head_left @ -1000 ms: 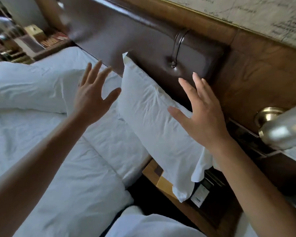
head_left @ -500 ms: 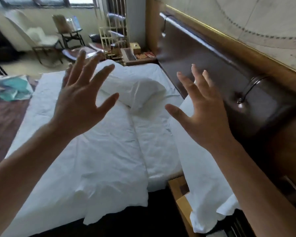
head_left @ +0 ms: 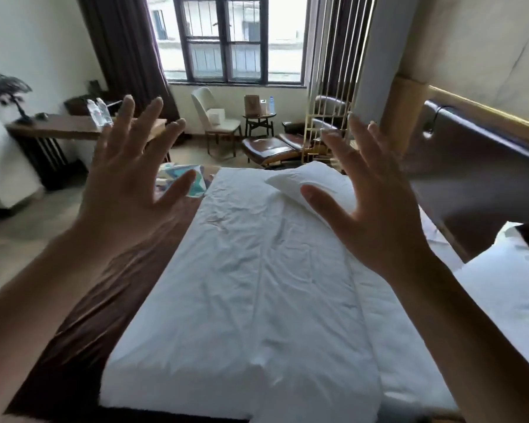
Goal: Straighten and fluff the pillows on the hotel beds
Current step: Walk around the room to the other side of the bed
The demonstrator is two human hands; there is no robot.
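A white pillow (head_left: 306, 181) lies crumpled at the far end of the bed (head_left: 257, 285), beside the dark padded headboard (head_left: 471, 184). A second white pillow (head_left: 513, 288) stands against the headboard at the near right edge. My left hand (head_left: 126, 190) and my right hand (head_left: 370, 206) are both raised above the rumpled white duvet, fingers spread, holding nothing and touching nothing. My right hand covers part of the far pillow.
A brown bed runner (head_left: 104, 285) runs along the bed's left side. Beyond the bed stand a leather lounge chair (head_left: 275, 148), a white chair (head_left: 214, 120), a small round table (head_left: 258, 122) and a window. A desk (head_left: 58, 129) with water bottles lines the left wall.
The view has swung left and up from the near pillow at the headboard to the whole bed and the window. Both hands stay raised and spread, holding nothing.
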